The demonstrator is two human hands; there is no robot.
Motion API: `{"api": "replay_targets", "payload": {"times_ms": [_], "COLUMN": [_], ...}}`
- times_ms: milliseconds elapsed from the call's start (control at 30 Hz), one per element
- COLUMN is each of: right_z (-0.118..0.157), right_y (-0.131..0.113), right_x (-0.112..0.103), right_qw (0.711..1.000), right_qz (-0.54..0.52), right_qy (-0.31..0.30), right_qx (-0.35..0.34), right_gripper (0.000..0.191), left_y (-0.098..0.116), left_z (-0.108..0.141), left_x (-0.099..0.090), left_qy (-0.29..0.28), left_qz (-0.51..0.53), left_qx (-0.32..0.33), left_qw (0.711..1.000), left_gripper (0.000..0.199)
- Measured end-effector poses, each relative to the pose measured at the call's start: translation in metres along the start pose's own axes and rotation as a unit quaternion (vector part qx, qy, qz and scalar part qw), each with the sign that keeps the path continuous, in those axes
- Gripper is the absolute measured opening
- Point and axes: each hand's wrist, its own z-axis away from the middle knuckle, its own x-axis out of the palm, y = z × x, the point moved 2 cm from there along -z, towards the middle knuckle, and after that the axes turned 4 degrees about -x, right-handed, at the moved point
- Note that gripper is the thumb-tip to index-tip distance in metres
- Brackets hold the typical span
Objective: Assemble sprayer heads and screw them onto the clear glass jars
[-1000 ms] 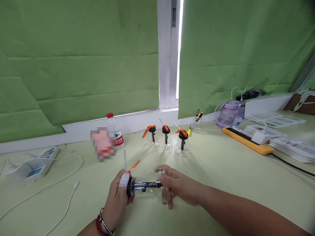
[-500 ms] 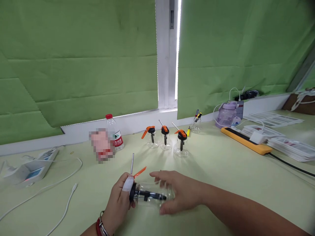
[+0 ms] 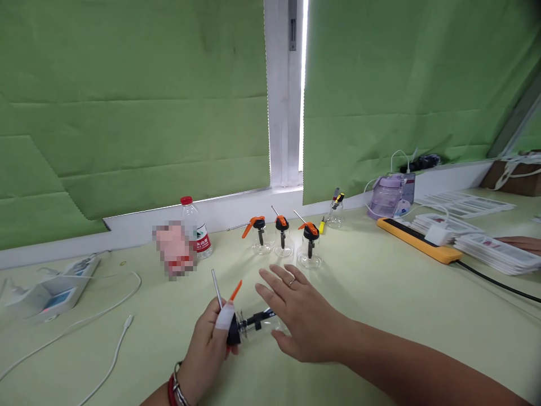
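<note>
My left hand (image 3: 209, 344) is wrapped round the black lid (image 3: 234, 330) of a clear bottle lying sideways above the table. From the lid a metal spout (image 3: 217, 287) and an orange lever (image 3: 235, 290) stick up; a dark rod (image 3: 256, 321) runs inside the bottle. White tape covers my left thumb. At the bottle's far end is my right hand (image 3: 306, 316), fingers spread and palm toward the bottle, partly hiding it. Whether the palm touches the glass cannot be made out.
Behind the hands stand three similar lidded bottles (image 3: 282, 242). A water bottle (image 3: 202, 239) and blurred pink object (image 3: 175, 248) are back left. White cables (image 3: 112, 361) lie left; an orange power strip (image 3: 418, 241), card stacks (image 3: 494, 251) and another person's hand (image 3: 522, 243) are right.
My right hand has turned, its back now showing and its fingers spread upward. The held bottle and lid have tilted slightly. Another person's hand has appeared at the right edge.
</note>
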Motion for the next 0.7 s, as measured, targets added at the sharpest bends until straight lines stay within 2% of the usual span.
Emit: {"api": "replay_targets", "payload": {"times_ms": [100,167,233,300,400,500,567,633,700], "right_z": [0.000,0.000,0.000,0.001,0.005,0.009,0.014,0.021,0.032], "right_y": [-0.002,-0.005,-0.009,-0.015,-0.020,-0.013,0.000,0.020,0.042], "right_x": [0.005,0.010,0.015,0.019,0.021,0.020,0.017,0.013,0.013], "right_qw": [0.998,0.997,0.994,0.982,0.957,0.950,0.959,0.970,0.971], "right_qz": [-0.002,0.035,0.107,0.185,0.255,0.264,0.231,0.156,0.047], "right_qy": [-0.064,-0.072,-0.032,0.038,0.129,0.159,0.163,0.165,0.151], "right_qx": [0.006,-0.007,-0.019,-0.030,-0.043,-0.042,-0.004,0.087,0.179], "right_gripper": [0.063,0.052,0.043,0.036,0.032,0.030,0.031,0.030,0.037], "left_y": [0.001,0.000,0.000,0.000,0.001,0.001,0.001,0.002,0.003], "left_z": [0.006,0.008,0.009,0.010,0.012,0.014,0.013,0.011,0.007], "left_x": [0.003,0.006,0.009,0.013,0.019,0.021,0.018,0.014,0.009], "left_qy": [-0.020,-0.026,-0.021,-0.016,-0.032,-0.049,-0.052,-0.052,-0.038], "left_qz": [-0.038,-0.036,-0.005,0.055,0.168,0.233,0.246,0.243,0.223], "left_qx": [0.078,0.070,0.009,-0.057,-0.128,-0.177,-0.182,-0.166,-0.142], "left_qw": [0.996,0.997,1.000,0.997,0.977,0.955,0.951,0.954,0.964], "left_gripper": [0.032,0.032,0.034,0.035,0.032,0.031,0.032,0.032,0.031]}}
